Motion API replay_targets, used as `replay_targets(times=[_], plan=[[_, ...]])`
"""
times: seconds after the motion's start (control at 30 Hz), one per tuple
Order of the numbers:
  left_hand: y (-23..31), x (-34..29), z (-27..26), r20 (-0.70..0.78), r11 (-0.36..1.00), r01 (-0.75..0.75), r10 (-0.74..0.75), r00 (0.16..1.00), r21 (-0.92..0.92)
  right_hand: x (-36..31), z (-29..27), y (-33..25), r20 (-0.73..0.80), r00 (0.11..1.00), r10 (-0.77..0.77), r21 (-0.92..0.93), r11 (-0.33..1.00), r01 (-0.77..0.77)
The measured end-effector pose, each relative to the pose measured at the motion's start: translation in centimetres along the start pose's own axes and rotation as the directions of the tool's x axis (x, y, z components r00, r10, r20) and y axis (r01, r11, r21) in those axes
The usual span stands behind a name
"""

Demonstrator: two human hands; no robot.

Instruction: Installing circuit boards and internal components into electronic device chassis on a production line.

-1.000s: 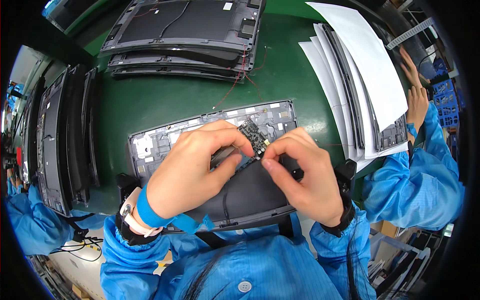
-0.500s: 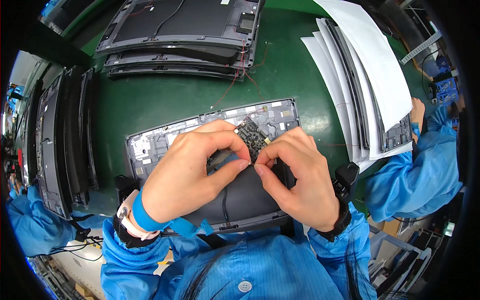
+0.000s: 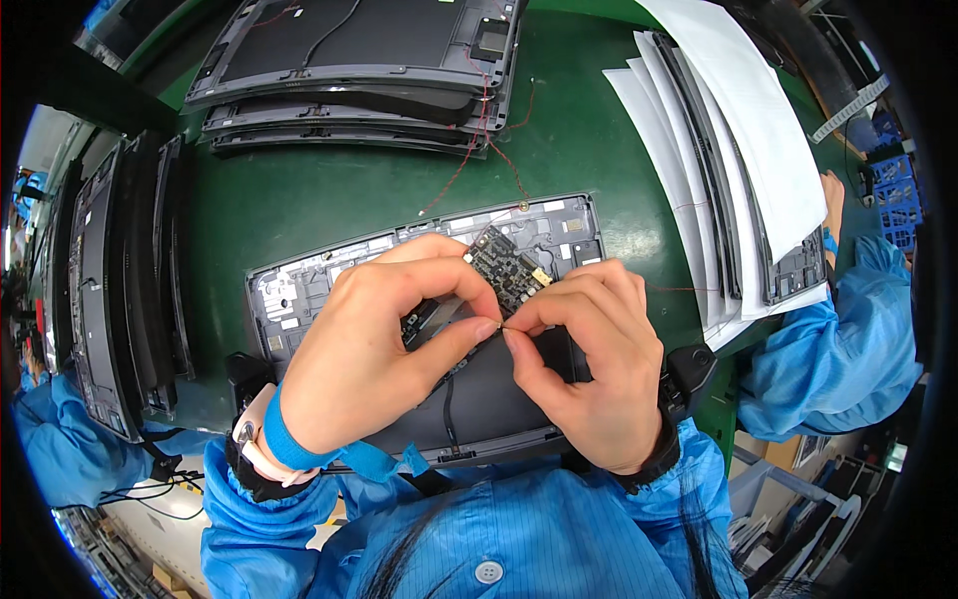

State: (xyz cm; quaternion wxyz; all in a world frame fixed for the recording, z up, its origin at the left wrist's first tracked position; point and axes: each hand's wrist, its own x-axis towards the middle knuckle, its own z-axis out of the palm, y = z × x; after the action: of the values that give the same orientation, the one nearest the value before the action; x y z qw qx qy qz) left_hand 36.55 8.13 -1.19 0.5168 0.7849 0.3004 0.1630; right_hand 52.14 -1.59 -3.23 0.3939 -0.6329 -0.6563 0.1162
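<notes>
A green-black circuit board (image 3: 502, 268) sits tilted over a dark grey device housing (image 3: 569, 222), a white connector on its right edge. My left hand (image 3: 384, 344) is closed in a pinch, thumb and forefinger meeting at the board's near corner. Opposite it, my right hand (image 3: 599, 364) pinches too, its fingertips almost touching the left ones. Between them shows a tiny pale piece, too small to name. Both hands cover part of the housing, whose near half holds a black panel (image 3: 414, 409) with a short black cable (image 3: 449, 414).
Stacked dark housings (image 3: 349, 105) with loose red wires (image 3: 464, 175) stand at the far side of the green table (image 3: 559, 130). More housings (image 3: 125, 270) lean at left. At right are housings interleaved with white sheets (image 3: 738, 110); behind them shows another person's blue sleeve (image 3: 833, 339).
My right hand has shifted slightly, its fingers now a little further off the board, uncovering more of its right edge and white connector. The left hand keeps its pinch.
</notes>
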Motion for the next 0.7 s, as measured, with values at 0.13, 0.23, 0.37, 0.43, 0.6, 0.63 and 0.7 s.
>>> replay_targets(times=[0.13,0.23,0.37,0.43,0.6,0.63,0.7], plan=[[0.06,0.01,-0.12,0.009,0.999,0.007,-0.006,1.0,-0.031,-0.08,0.24,-0.04,-0.026,0.999,-0.022,-0.022,1.0,0.022],[0.04,-0.09,-0.22,0.005,0.999,0.012,-0.012,1.0,-0.036,-0.08,0.24,-0.01,-0.029,0.999,-0.044,-0.028,0.999,0.043],[0.3,-0.07,-0.29,0.019,0.998,0.053,-0.052,0.998,-0.018,-0.15,0.64,0.24,-0.062,0.996,-0.065,-0.014,0.998,0.064],[0.27,-0.13,0.04,-0.027,0.999,-0.028,0.029,0.999,0.038,-0.12,0.75,0.25,-0.065,0.995,-0.075,-0.034,0.997,0.073],[0.31,-0.22,0.16,-0.028,0.999,-0.015,0.016,0.999,0.047,-0.08,0.74,0.0,-0.062,0.992,-0.106,-0.11,0.989,0.099],[0.21,-0.27,0.14,-0.024,0.998,-0.023,0.024,0.999,0.051,-0.09,0.82,0.04,-0.06,0.991,-0.117,-0.118,0.987,0.11],[0.41,-0.16,0.08,-0.009,1.0,-0.006,0.006,1.0,0.03,-0.16,0.81,0.12,-0.058,0.991,-0.124,-0.134,0.984,0.116]])
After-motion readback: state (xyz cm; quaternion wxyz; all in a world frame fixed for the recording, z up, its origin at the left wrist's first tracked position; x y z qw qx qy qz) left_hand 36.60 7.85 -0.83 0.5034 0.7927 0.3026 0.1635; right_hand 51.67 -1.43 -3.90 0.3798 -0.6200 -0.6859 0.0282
